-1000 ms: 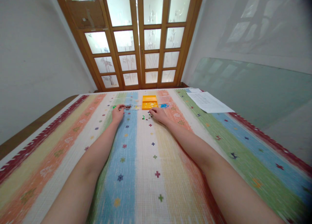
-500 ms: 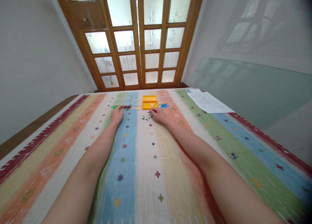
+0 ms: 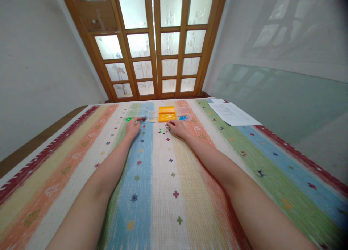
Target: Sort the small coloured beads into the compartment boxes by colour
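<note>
My left hand (image 3: 132,128) rests on the far part of the table, its fingertips drawn together at a small pile of dark brown pieces (image 3: 143,119). Just beyond it lie green pieces (image 3: 128,119). Any piece between the left fingers is too small to make out. My right hand (image 3: 177,128) is closed in a pinch beside a few tiny green and dark pieces (image 3: 160,131) on the cloth; its fingers hide what they hold. Past the right hand stands an open yellow-orange box (image 3: 167,111) with small pale pieces inside.
Blue pieces (image 3: 183,117) lie right of the box, and a few yellow pieces (image 3: 152,119) left of it. White paper sheets (image 3: 232,114) lie at the right on the striped tablecloth (image 3: 163,206). Wooden glazed doors (image 3: 156,61) stand behind the table.
My left hand has shifted slightly right, from beside the green pieces to the brown ones, uncovering more green. The right hand stays nearly in place.
</note>
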The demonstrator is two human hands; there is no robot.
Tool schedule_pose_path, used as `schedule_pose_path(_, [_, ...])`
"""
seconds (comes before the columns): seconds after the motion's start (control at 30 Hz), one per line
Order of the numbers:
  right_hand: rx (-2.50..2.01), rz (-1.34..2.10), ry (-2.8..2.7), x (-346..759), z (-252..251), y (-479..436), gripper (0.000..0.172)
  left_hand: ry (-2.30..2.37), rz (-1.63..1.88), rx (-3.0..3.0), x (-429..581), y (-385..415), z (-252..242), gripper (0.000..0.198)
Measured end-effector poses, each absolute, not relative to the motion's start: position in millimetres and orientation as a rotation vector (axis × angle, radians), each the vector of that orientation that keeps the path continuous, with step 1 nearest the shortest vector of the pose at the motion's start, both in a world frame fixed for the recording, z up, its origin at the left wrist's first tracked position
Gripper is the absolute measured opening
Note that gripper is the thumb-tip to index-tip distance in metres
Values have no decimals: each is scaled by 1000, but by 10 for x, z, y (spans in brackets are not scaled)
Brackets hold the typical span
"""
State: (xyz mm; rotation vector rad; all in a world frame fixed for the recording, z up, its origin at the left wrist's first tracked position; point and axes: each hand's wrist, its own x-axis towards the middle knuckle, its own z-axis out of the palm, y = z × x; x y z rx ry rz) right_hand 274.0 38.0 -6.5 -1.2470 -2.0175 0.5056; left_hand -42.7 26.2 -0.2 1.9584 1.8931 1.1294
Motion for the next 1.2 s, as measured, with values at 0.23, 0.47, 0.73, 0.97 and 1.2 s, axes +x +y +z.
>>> schedule_pose_path(0.23, [-1230,506,-2023,2744,-85,411,28,1548,833,2406,-101,174,15,29])
schedule_pose_path(0.47, [-1211,489,-2025,2747,-74,390,27,1348,635,2548,210,-18,115,25])
schedule_pose_path(0.73, [-1207,495,-2021,2750,-87,392,27,1353,586,2591,312,-73,151,16])
schedule_pose_path(0.97, [-1216,476,-2026,2739,-103,423,27,1348,559,2633,312,-83,148,17])
schedule_pose_path(1.2, [-1220,481,-2016,2739,-112,426,26,1285,563,2640,287,-66,134,19])
